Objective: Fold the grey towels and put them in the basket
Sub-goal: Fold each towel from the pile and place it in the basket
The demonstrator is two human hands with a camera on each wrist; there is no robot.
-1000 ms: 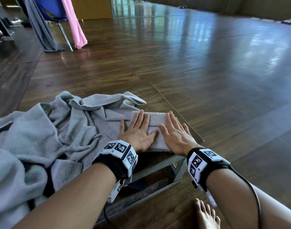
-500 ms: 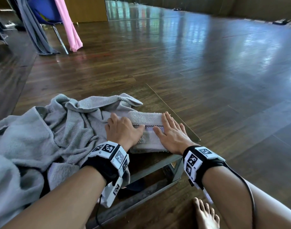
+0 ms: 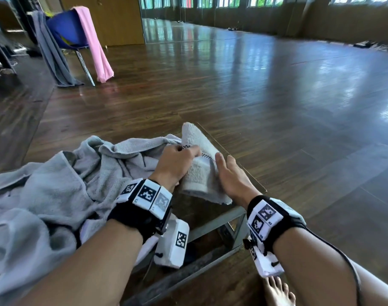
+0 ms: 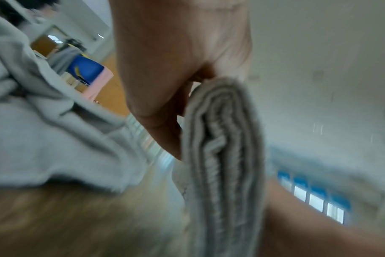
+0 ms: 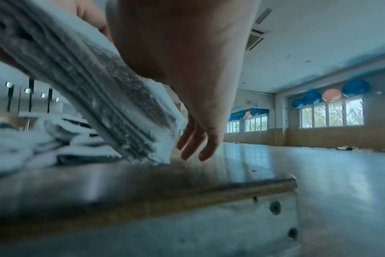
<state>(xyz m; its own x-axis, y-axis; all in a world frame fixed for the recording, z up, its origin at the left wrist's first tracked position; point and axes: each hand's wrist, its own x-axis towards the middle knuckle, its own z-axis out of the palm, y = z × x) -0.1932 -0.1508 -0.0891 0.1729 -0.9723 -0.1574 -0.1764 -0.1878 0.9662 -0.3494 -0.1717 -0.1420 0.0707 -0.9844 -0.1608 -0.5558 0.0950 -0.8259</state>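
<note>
A small folded grey towel (image 3: pixel 197 173) with a checked stripe stands tilted up off the low table (image 3: pixel 243 171), its near end still low. My left hand (image 3: pixel 185 150) grips its left side, thumb and fingers curled round the folded layers (image 4: pixel 224 165). Against the towel's right side lies my right hand (image 3: pixel 224 161), fingers straight; in the right wrist view its fingers (image 5: pixel 193 144) hang loose beside the towel's layered edge (image 5: pixel 112 97). A heap of unfolded grey towels (image 3: pixel 56 184) covers the table's left part. No basket is in view.
The table has a metal frame (image 3: pixel 213 228) and stands on a wide wooden floor (image 3: pixel 277 96). At the back left is a blue chair (image 3: pixel 65 32) draped with a pink cloth (image 3: pixel 96 45) and a grey one. My bare foot (image 3: pixel 279 292) is under the table's right corner.
The folded towel lay flat under both palms. My left hand has curled round it and raised it on edge; my right hand has slid off to its right side.
</note>
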